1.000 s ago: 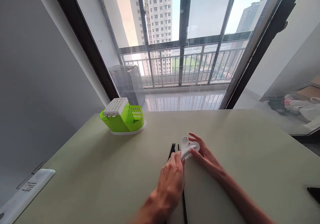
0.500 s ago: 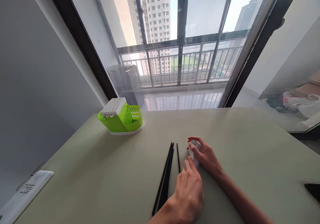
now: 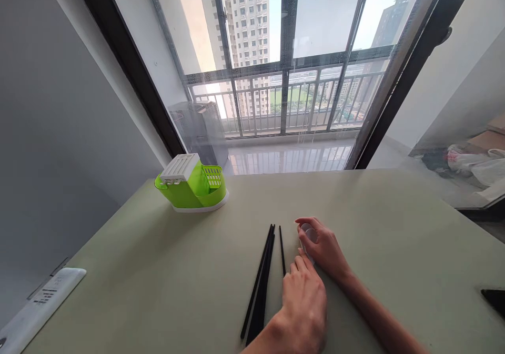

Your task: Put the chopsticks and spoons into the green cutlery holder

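My right hand is closed round white soup spoons, their rounded bowls showing between thumb and fingers just above the table. Below them my left hand has its fingers pressed together at the spoons' lower end; the thumb is hidden. Left of my hands lies a bunch of black chopsticks, narrow ends pointing away from me. One separate black chopstick lies between that bunch and the spoons, its near end covered by my left hand.
A lime-green utensil holder with a white top and base stands at the table's far left. A white strip-like object lies by the left edge. The dark tip of something shows at the right. Glass doors stand behind the table.
The spoons have tilted in my right hand, so their bowls show more from above. My left hand has shifted slightly right. The chopsticks and holder stay put.
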`<state>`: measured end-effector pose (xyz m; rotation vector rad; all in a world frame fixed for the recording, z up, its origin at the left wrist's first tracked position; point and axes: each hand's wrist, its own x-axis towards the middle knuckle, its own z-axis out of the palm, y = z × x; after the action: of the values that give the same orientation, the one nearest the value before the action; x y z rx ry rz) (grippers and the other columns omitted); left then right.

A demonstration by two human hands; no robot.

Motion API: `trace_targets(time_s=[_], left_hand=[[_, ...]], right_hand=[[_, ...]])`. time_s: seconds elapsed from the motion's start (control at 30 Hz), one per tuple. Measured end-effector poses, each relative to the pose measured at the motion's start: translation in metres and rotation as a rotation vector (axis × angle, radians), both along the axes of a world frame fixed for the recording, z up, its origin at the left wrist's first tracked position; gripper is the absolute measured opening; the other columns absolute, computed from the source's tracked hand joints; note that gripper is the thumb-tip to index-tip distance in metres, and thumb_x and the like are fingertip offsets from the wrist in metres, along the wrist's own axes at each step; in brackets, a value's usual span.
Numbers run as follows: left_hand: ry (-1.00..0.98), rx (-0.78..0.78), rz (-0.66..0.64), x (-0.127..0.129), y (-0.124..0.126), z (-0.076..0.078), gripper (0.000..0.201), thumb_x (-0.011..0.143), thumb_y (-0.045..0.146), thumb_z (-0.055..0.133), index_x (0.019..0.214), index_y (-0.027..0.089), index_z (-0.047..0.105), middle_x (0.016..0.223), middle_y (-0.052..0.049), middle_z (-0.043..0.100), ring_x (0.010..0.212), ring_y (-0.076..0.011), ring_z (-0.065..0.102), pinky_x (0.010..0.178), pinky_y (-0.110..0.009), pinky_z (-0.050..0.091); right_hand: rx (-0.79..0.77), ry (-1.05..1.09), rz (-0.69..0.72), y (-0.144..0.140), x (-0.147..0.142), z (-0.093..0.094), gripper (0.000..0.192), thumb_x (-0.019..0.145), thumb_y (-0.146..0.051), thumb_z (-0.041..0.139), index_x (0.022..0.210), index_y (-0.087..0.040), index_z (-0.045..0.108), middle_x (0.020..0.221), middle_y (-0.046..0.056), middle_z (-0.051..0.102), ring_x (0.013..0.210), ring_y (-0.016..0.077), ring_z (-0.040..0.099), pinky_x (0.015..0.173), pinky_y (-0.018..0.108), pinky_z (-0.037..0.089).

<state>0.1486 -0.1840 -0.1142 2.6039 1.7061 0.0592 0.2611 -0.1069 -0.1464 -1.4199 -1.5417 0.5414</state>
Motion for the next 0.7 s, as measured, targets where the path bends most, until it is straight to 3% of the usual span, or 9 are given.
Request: trace_targets(time_s=[0.23,0.5,0.7], left_hand=[[0.077,0.060,-0.031,0.0023,-0.0005,-0.0032,0.047,0.085,0.011,0.059,0.130,0.004,0.066,0.101,-0.017,0.073,0.084,-0.0252,0.069,0.075,-0.033,0.058],[0.087,0.127,0.011,0.0053,-0.0012,-0.0049,0.033,0.082,0.011,0.064,0.113,0.011,0.075,0.093,-0.013,0.071,0.078,-0.0219,0.066,0.071,-0.030,0.055],[0.069,0.022,0.024,0.0107,-0.0035,0.0035,0.027,0.086,0.015,0.065,0.111,0.011,0.074,0.094,-0.012,0.070,0.083,-0.0240,0.066,0.074,-0.033,0.054]], right_hand=[[0.028,-0.076,0.046,0.0014,0.0013,-0.0055,0.023,0.094,-0.032,0.048,0.104,-0.022,0.065,0.103,0.005,0.068,0.091,0.0198,0.066,0.085,0.033,0.050],[-0.010,-0.106,0.117,0.0001,0.0024,-0.0016,0.022,0.095,-0.033,0.048,0.103,-0.022,0.066,0.101,0.006,0.067,0.087,0.0198,0.065,0.081,0.034,0.050],[-0.023,-0.112,0.175,-0.0005,0.0067,0.0008,0.021,0.094,-0.031,0.048,0.102,-0.023,0.067,0.099,0.005,0.067,0.082,0.0184,0.064,0.078,0.033,0.051]])
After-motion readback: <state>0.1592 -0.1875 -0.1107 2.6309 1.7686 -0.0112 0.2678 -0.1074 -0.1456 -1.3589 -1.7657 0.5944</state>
